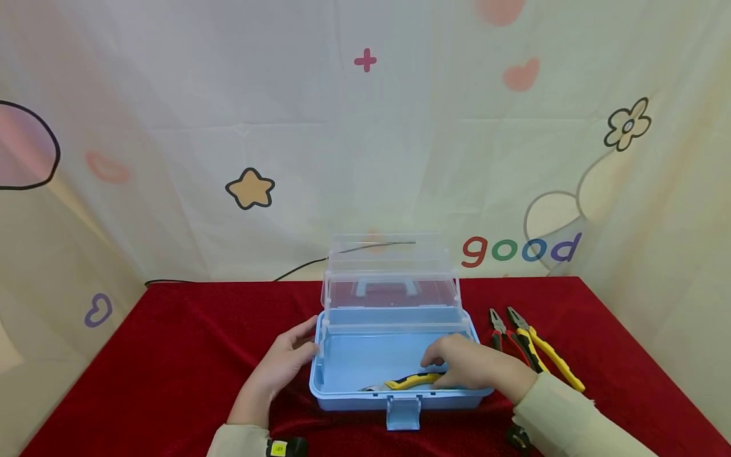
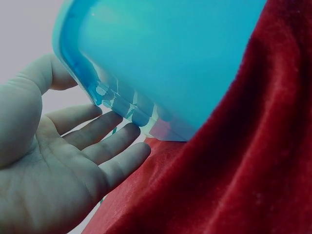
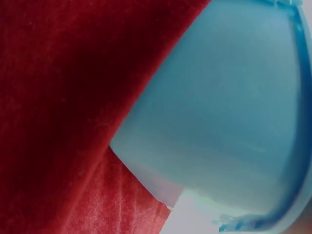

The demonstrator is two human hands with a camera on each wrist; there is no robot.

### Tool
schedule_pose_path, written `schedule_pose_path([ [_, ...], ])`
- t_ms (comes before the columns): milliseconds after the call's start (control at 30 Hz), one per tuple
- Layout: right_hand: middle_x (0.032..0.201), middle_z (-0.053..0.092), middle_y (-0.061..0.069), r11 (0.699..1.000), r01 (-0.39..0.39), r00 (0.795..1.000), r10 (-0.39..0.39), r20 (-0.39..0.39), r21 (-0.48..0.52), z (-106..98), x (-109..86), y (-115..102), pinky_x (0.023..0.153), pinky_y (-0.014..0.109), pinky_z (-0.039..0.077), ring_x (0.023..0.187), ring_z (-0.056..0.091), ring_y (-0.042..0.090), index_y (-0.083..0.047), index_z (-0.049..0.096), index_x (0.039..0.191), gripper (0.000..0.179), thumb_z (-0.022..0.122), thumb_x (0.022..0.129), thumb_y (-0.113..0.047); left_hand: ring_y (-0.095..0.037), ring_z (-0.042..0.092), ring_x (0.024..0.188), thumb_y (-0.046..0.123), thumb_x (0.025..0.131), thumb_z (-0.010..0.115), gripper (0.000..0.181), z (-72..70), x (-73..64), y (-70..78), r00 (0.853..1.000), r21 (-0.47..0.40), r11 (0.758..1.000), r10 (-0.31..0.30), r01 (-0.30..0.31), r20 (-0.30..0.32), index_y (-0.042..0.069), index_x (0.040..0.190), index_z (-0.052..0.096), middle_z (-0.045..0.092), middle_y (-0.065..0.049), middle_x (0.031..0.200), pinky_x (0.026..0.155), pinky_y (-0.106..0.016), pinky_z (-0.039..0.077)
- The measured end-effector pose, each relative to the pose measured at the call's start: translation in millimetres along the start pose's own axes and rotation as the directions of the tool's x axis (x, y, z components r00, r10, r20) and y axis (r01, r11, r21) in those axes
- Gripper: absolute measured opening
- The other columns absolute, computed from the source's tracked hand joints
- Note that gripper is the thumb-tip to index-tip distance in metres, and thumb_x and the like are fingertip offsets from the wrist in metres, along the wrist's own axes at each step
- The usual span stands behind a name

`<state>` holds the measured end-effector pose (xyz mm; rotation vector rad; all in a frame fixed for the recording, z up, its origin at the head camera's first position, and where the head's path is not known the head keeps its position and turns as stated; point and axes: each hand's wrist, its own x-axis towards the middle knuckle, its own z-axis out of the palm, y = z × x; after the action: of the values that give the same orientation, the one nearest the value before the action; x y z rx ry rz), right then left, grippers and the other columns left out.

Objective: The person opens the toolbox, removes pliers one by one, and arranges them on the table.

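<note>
A light-blue toolbox stands with its clear lid raised. My left hand is at its left side, the thumb at the rim. The left wrist view shows this hand's fingers nearly straight, fingertips right at the outer wall. Over the box's front right corner reaches my right hand, thumb and fingers around the handle end of yellow-and-black pliers. Those pliers lie along the inside of the front wall, their metal head to the left. The right wrist view shows the box's outer wall, with the fingers hidden.
Right of the box lie red-and-black pliers and larger yellow-and-black pliers. The box's front latch hangs down. A red cloth covers the table, and a printed curtain hangs behind, with a thin black cable.
</note>
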<state>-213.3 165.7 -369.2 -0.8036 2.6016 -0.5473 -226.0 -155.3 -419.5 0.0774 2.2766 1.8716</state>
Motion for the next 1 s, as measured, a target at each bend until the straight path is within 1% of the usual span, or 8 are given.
schedule_pose_path([
  [200,0.095,0.071,0.000,1.000,0.002,0.999,-0.002,0.035,0.003,3.9,2.7,1.6,0.078,0.032,0.055,0.084,0.063,0.012,-0.007,0.073,0.101,0.024,0.074,0.078,-0.011,-0.027,0.054,0.121,0.013,0.089,0.054,0.057,0.5,-0.6,-1.6,1.000,-0.003,1.000,0.001,-0.001,0.004,0.016,0.144,0.040,0.048,-0.010,0.142,0.098,-0.045,0.048],
  [333,0.090,0.070,-0.003,0.999,-0.026,0.998,0.024,0.056,0.031,4.9,3.7,1.8,0.074,0.027,0.054,0.077,0.059,0.008,-0.009,0.073,0.099,0.022,0.074,0.078,-0.011,-0.028,0.053,0.123,0.013,0.088,0.054,0.058,1.1,-0.9,-2.1,1.000,-0.004,1.000,-0.001,0.001,0.004,0.017,0.144,0.040,0.046,-0.010,0.144,0.099,-0.045,0.047],
  [467,0.088,0.069,-0.005,0.998,-0.059,0.996,0.056,0.070,0.032,4.6,4.1,1.0,0.075,0.028,0.054,0.075,0.057,0.007,-0.011,0.074,0.099,0.022,0.075,0.077,-0.011,-0.027,0.053,0.122,0.013,0.088,0.055,0.058,1.6,-0.6,-1.5,1.000,-0.011,1.000,-0.004,0.004,0.008,0.017,0.144,0.040,0.047,-0.010,0.143,0.099,-0.046,0.047],
  [567,0.088,0.069,-0.006,0.998,-0.059,0.997,0.058,0.059,0.008,4.8,5.8,0.5,0.075,0.028,0.053,0.075,0.056,0.006,-0.011,0.074,0.099,0.022,0.075,0.077,-0.012,-0.027,0.053,0.121,0.013,0.088,0.054,0.058,1.4,-0.4,-1.0,1.000,-0.014,1.000,0.002,-0.002,0.010,0.017,0.144,0.040,0.048,-0.009,0.143,0.099,-0.046,0.047],
  [700,0.082,0.066,-0.010,0.998,-0.044,0.998,0.046,0.038,-0.037,5.9,10.7,0.3,0.068,0.025,0.049,0.071,0.052,0.006,-0.012,0.073,0.095,0.017,0.074,0.079,-0.017,-0.027,0.054,0.120,0.012,0.089,0.054,0.057,0.5,-0.8,-0.8,1.000,-0.004,1.000,0.009,-0.009,0.001,0.017,0.144,0.041,0.048,-0.009,0.142,0.099,-0.046,0.047],
  [833,0.077,0.061,-0.013,0.997,-0.051,0.998,0.053,0.029,-0.058,7.2,14.3,1.3,0.064,0.023,0.045,0.069,0.049,0.006,-0.015,0.072,0.091,0.015,0.075,0.078,-0.023,-0.027,0.054,0.120,0.012,0.089,0.054,0.057,0.2,-0.9,-0.9,1.000,0.003,1.000,0.005,-0.005,-0.002,0.016,0.144,0.040,0.048,-0.011,0.142,0.098,-0.045,0.047],
  [900,0.079,0.063,-0.012,0.997,-0.053,0.998,0.055,0.026,-0.063,7.6,15.0,1.7,0.067,0.025,0.047,0.071,0.050,0.006,-0.014,0.072,0.092,0.017,0.075,0.077,-0.022,-0.027,0.054,0.120,0.012,0.089,0.053,0.057,0.4,-0.8,-0.8,1.000,0.003,1.000,0.005,-0.005,-0.002,0.016,0.144,0.040,0.048,-0.011,0.142,0.099,-0.046,0.047],
  [1000,0.089,0.067,-0.007,0.995,-0.064,0.997,0.066,0.027,-0.073,8.0,14.2,0.6,0.076,0.030,0.052,0.079,0.054,0.008,-0.011,0.072,0.100,0.025,0.077,0.076,-0.018,-0.028,0.053,0.121,0.012,0.089,0.053,0.057,1.0,-0.6,-0.4,1.000,0.006,1.000,0.007,-0.007,-0.001,0.016,0.144,0.040,0.048,-0.011,0.142,0.099,-0.046,0.047],
])
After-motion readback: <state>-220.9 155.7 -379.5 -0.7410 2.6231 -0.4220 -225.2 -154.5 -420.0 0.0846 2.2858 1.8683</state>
